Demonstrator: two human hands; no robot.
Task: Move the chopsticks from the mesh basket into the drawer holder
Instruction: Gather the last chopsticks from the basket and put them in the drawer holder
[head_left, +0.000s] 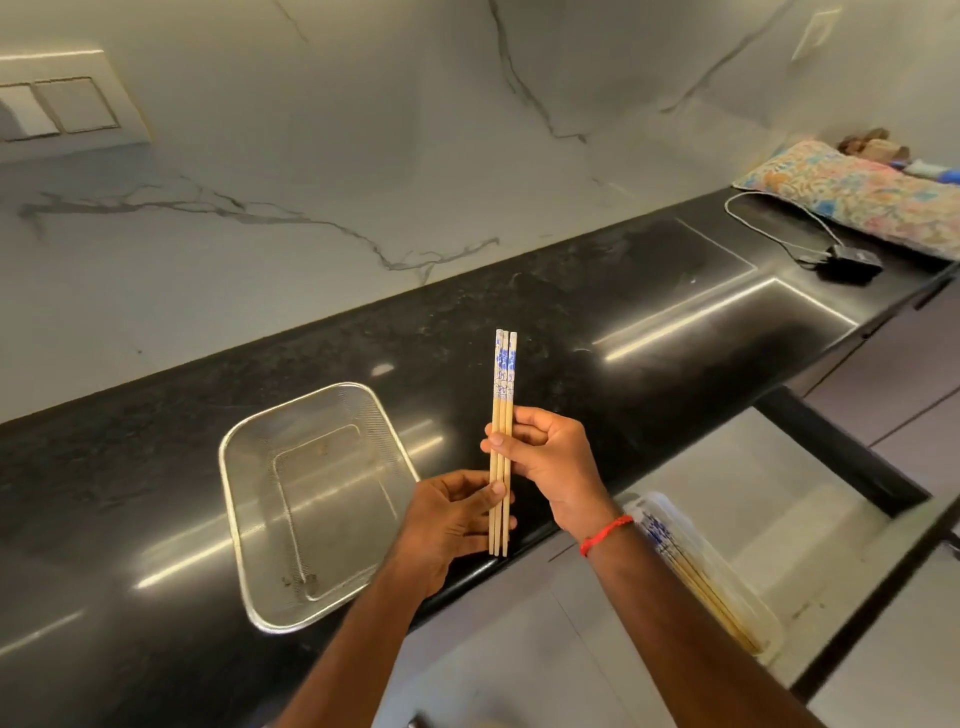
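Chopsticks (503, 441), light, stiff and smooth, are pinched mid-shaft by right hand (545, 462); lower ends are held by left hand (452, 519).

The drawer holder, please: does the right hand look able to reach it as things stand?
Probably yes: the holder lies uncovered in the open drawer below the right hand, nothing between them, though the left hand also grips the chopsticks.

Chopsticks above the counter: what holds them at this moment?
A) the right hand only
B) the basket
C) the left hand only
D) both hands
D: the left hand pinches the chopsticks low down and the right hand grips them higher up; the basket stands apart on their left.
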